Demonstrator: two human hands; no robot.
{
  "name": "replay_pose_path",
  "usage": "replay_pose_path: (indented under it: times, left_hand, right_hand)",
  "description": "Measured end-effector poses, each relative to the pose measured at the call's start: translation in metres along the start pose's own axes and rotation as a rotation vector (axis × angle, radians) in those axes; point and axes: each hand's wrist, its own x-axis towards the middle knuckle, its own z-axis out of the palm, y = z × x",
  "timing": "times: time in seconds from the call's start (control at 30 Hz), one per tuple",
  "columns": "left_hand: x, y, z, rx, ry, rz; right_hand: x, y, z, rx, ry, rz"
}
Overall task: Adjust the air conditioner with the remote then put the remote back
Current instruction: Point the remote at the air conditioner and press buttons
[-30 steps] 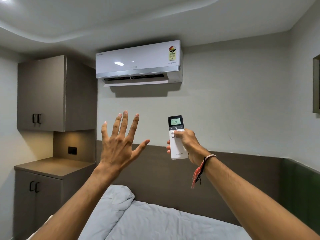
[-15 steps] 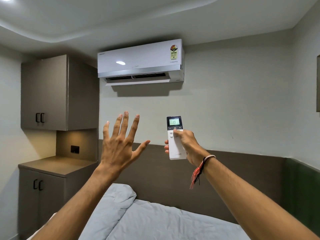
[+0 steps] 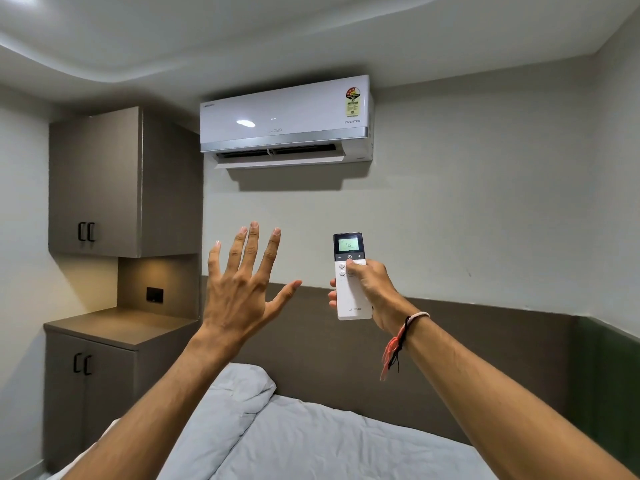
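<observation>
A white air conditioner [image 3: 284, 121] hangs high on the far wall with its bottom flap open. My right hand [image 3: 372, 289] grips a white remote [image 3: 348, 299] upright and aimed at the unit, with the thumb lying on the buttons below the lit screen. The screen reads 16. My left hand [image 3: 242, 289] is raised beside it, palm forward, fingers spread, holding nothing. A gap separates the two hands.
A bed with a pale grey cover [image 3: 311, 441] and a pillow [image 3: 235, 393] lies below my arms against a brown headboard panel [image 3: 485, 341]. At left stand a brown wall cupboard [image 3: 97, 181] and a low cabinet with a counter [image 3: 117, 327].
The number on the remote's screen has dropped from 19 to 16. My thumb has shifted slightly lower on the buttons. The left hand stays raised and spread.
</observation>
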Motion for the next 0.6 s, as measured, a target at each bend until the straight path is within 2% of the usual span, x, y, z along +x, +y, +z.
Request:
replay_pose_path:
  times: [0.23, 0.6]
  left_hand:
    - [-0.0019, -0.0012, 0.0010, 0.006, -0.004, -0.003]
    - [-0.0022, -0.0013, -0.0013, 0.000, 0.000, 0.001]
  right_hand:
    - [-0.0003, -0.0006, 0.0042, 0.056, 0.003, 0.082]
    - [0.0033, 0.0001, 0.0073, 0.089, 0.053, 0.107]
